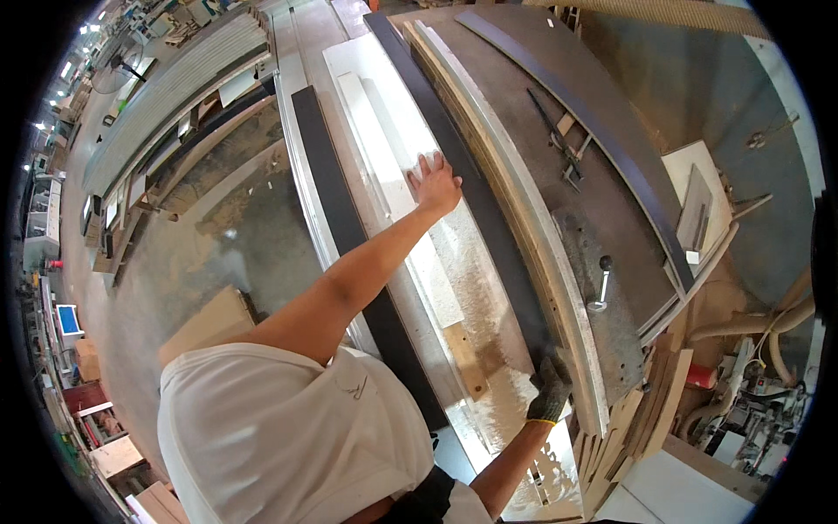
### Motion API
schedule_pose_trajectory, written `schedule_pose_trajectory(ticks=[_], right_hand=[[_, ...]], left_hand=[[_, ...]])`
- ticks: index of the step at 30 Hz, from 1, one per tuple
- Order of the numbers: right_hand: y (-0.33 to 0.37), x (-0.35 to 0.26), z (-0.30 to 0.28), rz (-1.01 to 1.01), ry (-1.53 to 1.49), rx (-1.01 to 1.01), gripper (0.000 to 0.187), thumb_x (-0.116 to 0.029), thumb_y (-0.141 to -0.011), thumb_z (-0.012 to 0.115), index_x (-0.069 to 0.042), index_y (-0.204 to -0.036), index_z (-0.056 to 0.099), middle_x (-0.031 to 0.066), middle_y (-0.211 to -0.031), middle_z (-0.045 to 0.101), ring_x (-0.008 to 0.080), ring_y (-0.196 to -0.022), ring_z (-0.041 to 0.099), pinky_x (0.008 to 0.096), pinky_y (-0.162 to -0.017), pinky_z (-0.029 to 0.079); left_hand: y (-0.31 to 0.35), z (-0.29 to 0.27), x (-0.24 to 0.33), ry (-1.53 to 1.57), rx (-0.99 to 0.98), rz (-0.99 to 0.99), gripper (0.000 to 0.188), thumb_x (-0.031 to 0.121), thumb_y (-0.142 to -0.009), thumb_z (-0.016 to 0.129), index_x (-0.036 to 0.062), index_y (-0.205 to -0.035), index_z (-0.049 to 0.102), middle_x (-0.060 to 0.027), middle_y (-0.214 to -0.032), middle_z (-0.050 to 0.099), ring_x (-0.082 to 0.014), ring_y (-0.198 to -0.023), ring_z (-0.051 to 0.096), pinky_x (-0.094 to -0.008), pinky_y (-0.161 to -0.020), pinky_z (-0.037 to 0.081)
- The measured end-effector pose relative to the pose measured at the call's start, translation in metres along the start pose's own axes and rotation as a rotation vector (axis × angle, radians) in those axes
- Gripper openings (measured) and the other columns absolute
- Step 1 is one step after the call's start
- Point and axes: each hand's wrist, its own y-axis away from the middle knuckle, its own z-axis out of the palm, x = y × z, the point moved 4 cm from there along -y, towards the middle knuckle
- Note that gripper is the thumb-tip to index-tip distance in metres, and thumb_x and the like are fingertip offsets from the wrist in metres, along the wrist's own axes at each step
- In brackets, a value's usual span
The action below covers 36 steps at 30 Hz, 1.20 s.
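My left hand (435, 183) is bare and lies spread on the white board (394, 96), close beside a long dark strip (476, 192). My right hand (550, 391) wears a dark glove with a yellow cuff. It closes over the near end of that dark strip, though glove and strip blend and some fingers are hidden. The strip runs along a wooden fence (515, 201) with a pale edge. A narrow white bar (384, 157) lies lengthwise on the board, with a small wooden piece (465, 360) at its near end. Pale dust covers the board near my right hand.
Another dark strip (336, 183) lies to the left on the metal sliding table. Right of the fence, a dark worktop carries a curved dark strip (576, 113), a clamp (563, 144) and a lever with a black knob (604, 279). Wood offcuts (650, 402) stand at the lower right.
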Motion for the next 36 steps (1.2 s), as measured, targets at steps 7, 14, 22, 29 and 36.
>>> schedule_pose_trajectory(ticks=[7, 14, 22, 29, 36], right_hand=[[-0.005, -0.003, 0.017, -0.025, 0.000, 0.030, 0.040, -0.021, -0.082, 0.077, -0.003, -0.117, 0.073, 0.0046, -0.094, 0.071, 0.0155, -0.070, 0.063, 0.0298, -0.062, 0.052], [-0.006, -0.023, 0.054, -0.021, -0.026, 0.019, 0.030, -0.017, -0.081, 0.080, -0.002, -0.107, 0.074, 0.0038, -0.088, 0.069, 0.0150, -0.068, 0.061, 0.0289, -0.059, 0.048], [-0.011, -0.042, 0.092, -0.014, -0.051, -0.006, 0.032, -0.018, -0.080, 0.082, -0.002, -0.107, 0.073, 0.0044, -0.090, 0.069, 0.0160, -0.071, 0.063, 0.0298, -0.061, 0.051], [-0.025, -0.042, 0.123, -0.025, -0.051, -0.005, 0.038, -0.018, -0.081, 0.079, 0.000, -0.112, 0.072, 0.0063, -0.088, 0.067, 0.0169, -0.063, 0.062, 0.0320, -0.059, 0.054], [-0.037, -0.049, 0.152, -0.022, -0.027, -0.034, 0.041, -0.017, -0.081, 0.080, 0.000, -0.117, 0.071, 0.0083, -0.094, 0.070, 0.0178, -0.069, 0.064, 0.0330, -0.061, 0.056]], left_hand=[[-0.028, 0.008, -0.016, -0.017, 0.047, 0.028, 0.062, 0.029, -0.098, 0.057, -0.0026, -0.150, 0.043, -0.0158, -0.166, 0.023, -0.0462, -0.154, 0.007, -0.0751, -0.115, 0.014], [-0.057, -0.004, -0.026, -0.014, 0.113, 0.028, 0.061, 0.030, -0.097, 0.058, -0.0031, -0.147, 0.047, -0.0163, -0.165, 0.025, -0.0469, -0.153, 0.010, -0.0755, -0.115, 0.015], [-0.098, -0.021, -0.043, -0.040, 0.082, 0.014, 0.058, 0.032, -0.098, 0.056, -0.0005, -0.146, 0.049, -0.0141, -0.165, 0.025, -0.0459, -0.153, 0.009, -0.0742, -0.116, 0.015], [-0.133, -0.031, -0.058, -0.087, 0.061, 0.024, 0.058, 0.034, -0.098, 0.056, -0.0003, -0.145, 0.049, -0.0151, -0.164, 0.025, -0.0483, -0.151, 0.015, -0.0789, -0.110, 0.022], [-0.164, -0.039, -0.077, -0.101, 0.112, 0.020, 0.058, 0.035, -0.100, 0.054, 0.0028, -0.148, 0.047, -0.0152, -0.165, 0.025, -0.0477, -0.152, 0.014, -0.0787, -0.111, 0.021]])
